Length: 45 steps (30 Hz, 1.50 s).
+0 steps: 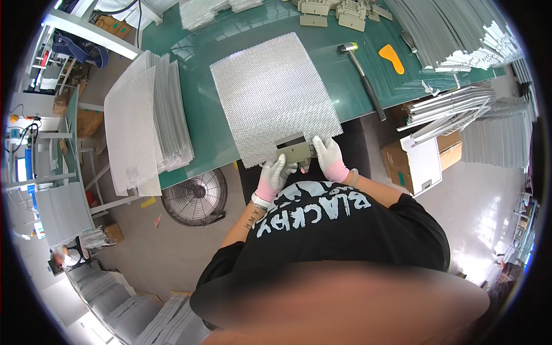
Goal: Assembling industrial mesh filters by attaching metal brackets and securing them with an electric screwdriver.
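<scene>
My left hand (274,175), in a white glove with a pink cuff, is closed on the left end of an olive-beige plastic piece (295,152). At the piece's right end my right hand (329,160), gloved the same way, grips it with the fingers mostly hidden underneath. The piece is at the near edge of a silvery metal mesh sheet (270,92), beside a dark rectangular gap in that edge. The sheet lies flat on the green tabletop (201,127), its near end reaching past the table edge. Whether piece and mesh touch, I cannot tell.
A mallet (365,83) and a yellow scraper (392,58) lie right of the mesh. Several beige pieces (313,21) sit at the back. Mesh sheets (135,123) are stacked left, metal strips (460,34) at far right. A floor fan (195,196) stands below the table's left.
</scene>
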### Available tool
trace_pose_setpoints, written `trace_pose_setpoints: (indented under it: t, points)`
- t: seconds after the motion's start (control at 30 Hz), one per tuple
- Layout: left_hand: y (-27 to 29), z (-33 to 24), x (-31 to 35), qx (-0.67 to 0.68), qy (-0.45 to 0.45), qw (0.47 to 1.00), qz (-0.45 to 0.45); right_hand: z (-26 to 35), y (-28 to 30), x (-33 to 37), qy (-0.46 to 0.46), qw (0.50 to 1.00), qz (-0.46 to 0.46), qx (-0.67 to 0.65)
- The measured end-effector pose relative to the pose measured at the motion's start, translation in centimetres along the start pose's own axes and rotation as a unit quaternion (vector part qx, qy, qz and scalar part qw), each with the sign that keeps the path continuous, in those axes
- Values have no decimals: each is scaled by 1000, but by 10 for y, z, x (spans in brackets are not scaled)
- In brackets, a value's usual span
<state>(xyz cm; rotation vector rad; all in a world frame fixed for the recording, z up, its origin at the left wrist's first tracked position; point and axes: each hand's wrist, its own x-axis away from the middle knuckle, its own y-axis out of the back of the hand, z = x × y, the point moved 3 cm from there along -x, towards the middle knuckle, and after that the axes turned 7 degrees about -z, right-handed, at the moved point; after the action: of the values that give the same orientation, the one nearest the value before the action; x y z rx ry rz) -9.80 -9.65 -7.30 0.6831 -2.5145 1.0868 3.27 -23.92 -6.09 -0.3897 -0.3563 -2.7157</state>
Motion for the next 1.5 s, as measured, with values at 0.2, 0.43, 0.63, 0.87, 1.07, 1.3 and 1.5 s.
trace_pose_setpoints:
  t: [0.2,0.43,0.63,0.87,1.07,1.3,1.5]
  points:
    - [-28,-15,15,89,37,995,16,8,3,1,23,999,-24,-28]
    - [-40,-88,44,-616,69,724,303,-9,-11,8,-15,933,348,-89]
    - [-129,-164,-58,-777,-436,433,137,19,-17,11,-68,956,245,-147]
    - [-158,-54,-46,-851,-336,392,94,-12,50,11,31,952,-116,-280]
    - [-155,-62,-44,-838,-334,421,98,1,61,-22,-28,985,62,-161]
    - [-154,-68,-49,-822,-350,428,136,13,41,-11,-48,967,-39,-247]
    - [-128,-109,-97,-808,-387,387,219,40,48,-42,29,930,345,126]
